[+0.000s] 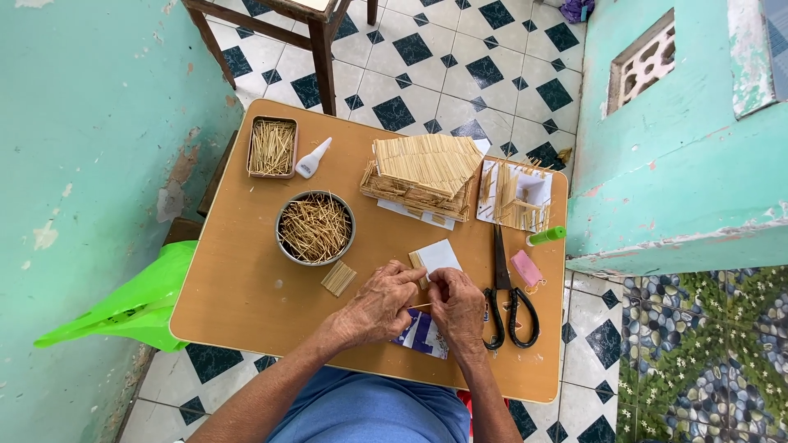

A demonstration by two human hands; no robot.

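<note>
A thin stick lay pinched between both hands near the front edge of the table, just below a small white card with sticks glued along its left side. The left hand gripped one end with thumb and forefinger pressed together, and the right hand pinched the other end the same way, the remaining fingers curled in. Held so close to the card, the stick seemed lined up with the row already there. A round tin of loose sticks sat just beyond the left hand, within easy reach, and a short glued bundle lay beside it. A glue bottle and a rectangular tin stood farther back. The scissors lay closed by the right hand (handles toward the person). Two stick houses occupied the far side, well apart from the hands.
</note>
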